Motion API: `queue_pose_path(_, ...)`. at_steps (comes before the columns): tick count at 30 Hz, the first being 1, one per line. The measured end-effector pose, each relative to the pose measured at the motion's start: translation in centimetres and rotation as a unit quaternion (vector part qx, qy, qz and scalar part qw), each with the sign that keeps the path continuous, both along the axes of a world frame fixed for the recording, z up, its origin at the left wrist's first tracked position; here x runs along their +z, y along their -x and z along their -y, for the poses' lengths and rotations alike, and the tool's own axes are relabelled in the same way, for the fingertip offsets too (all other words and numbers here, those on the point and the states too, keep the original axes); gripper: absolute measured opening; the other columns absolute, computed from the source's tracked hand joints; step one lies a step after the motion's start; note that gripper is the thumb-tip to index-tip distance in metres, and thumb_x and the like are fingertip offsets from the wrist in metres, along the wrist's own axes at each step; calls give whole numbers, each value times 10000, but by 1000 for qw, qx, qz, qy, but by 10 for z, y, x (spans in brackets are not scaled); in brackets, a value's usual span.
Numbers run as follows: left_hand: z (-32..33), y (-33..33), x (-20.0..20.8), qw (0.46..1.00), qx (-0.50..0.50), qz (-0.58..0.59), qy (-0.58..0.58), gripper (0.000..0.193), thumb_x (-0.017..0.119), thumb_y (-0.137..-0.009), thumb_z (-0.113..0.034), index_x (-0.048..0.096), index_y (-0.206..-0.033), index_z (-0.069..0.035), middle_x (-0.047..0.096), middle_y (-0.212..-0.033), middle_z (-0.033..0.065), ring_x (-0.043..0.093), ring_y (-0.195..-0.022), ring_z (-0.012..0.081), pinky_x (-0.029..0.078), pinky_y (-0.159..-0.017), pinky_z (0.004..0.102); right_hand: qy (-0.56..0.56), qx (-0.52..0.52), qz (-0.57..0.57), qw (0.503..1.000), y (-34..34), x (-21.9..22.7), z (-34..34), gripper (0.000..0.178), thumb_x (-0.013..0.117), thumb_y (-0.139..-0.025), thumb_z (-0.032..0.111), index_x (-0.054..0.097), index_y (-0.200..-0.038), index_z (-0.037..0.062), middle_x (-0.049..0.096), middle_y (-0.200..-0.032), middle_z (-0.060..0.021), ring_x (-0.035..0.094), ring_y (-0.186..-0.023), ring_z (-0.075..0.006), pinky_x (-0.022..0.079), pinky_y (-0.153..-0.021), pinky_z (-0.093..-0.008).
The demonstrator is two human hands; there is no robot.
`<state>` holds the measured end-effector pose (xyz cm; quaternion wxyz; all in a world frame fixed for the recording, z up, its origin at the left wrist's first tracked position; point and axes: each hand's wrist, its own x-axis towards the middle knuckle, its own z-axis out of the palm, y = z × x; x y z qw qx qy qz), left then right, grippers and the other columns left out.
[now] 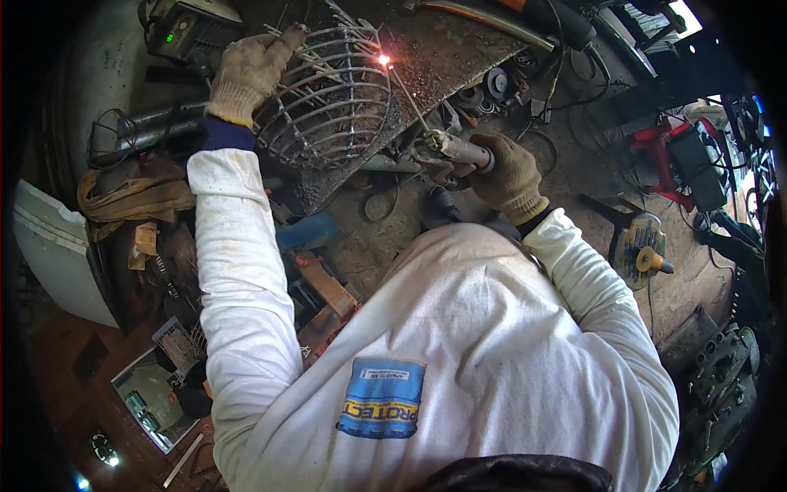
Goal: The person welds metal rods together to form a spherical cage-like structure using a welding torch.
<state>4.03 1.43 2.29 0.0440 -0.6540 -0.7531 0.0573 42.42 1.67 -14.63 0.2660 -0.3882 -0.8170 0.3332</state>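
Note:
A curved basket-like frame [328, 94] of bent metal rods rests on the workbench. My left hand [248, 72], in a knitted work glove, grips its upper left edge, the fingertips bent over the rods. In the matching glove, my right hand [510, 178] is closed round the handle of a welding electrode holder [459, 152]. A thin welding rod [409, 97] slants up and left from the holder's jaw. Its tip meets the frame's right side, where a bright pinkish-red arc glows and throws a few sparks.
Dark grit lies over the metal workbench [447, 57], whose edge runs diagonally. A welding machine [193, 31] with a green display stands at the upper left. Cables cross the floor at the right, near an angle grinder [652, 261] and a red-framed machine [656, 160]. Brown cloth [135, 197] lies left.

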Motion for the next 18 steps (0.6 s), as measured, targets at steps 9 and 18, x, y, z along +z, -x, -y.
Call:
queue_pose_path(9,-3,20,-20,969,-208,-133,24,549,563,-926,-86,478,-1434,-273,672,-1165,158,645,-1057,357,522,-924,427,-16,12,-1,1000,-11,-3,5,453,845,-667,295,681,-1067,159,714,-981,-91,698,-898,-331,562,-779,-424)
queue_pose_path(18,-8,22,-22,997,-32,38,62,730,487,-914,-675,670,-1201,-30,642,-1232,220,596,-1140,379,449,-1002,432,9,33,32,999,3,-3,3,427,833,-698,300,680,-1062,139,718,-974,-110,703,-905,-326,565,-776,-415)
